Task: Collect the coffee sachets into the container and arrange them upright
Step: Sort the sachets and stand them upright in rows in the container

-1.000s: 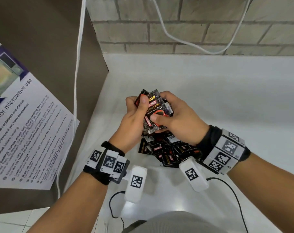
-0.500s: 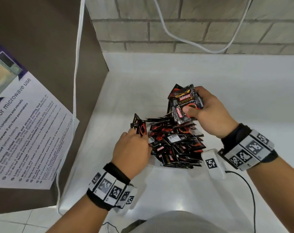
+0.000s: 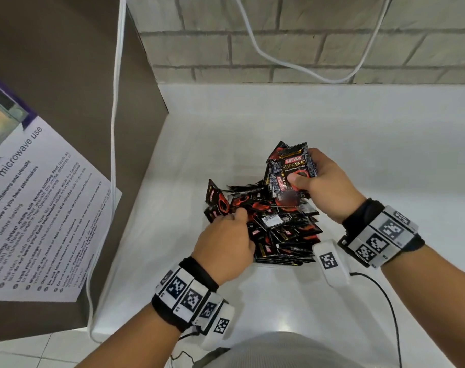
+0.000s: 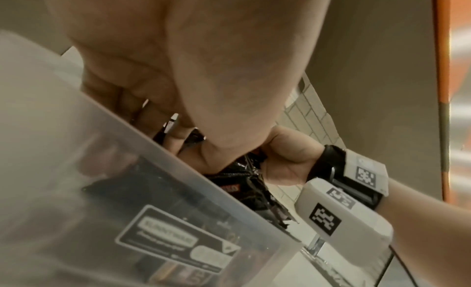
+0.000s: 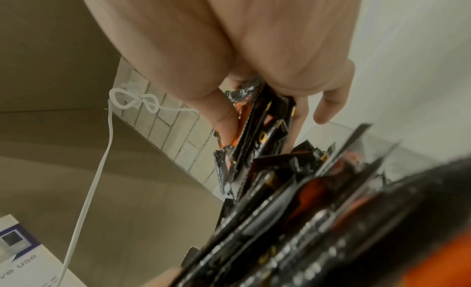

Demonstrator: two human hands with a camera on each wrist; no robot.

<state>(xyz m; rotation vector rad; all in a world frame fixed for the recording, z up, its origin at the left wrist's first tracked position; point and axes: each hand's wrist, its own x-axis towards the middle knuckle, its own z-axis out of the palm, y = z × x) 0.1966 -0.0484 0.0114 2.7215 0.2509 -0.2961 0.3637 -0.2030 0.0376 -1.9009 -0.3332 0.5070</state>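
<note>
Right hand [image 3: 324, 187] pinches a fanned bundle of glossy black-and-red foil coffee sachets [image 3: 292, 168]; left hand [image 3: 226, 243], fingers curled, grips crinkled sachets in the clear plastic container [image 4: 178, 190] below.

black-red sachets [image 3: 281, 224] (gold lettering), white counter [image 3: 372, 144]

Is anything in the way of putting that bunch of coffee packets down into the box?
Yes. The right hand holds a bunch of sachets above the clear container, but loose sachets lie jumbled inside, with the left hand among them.
</note>
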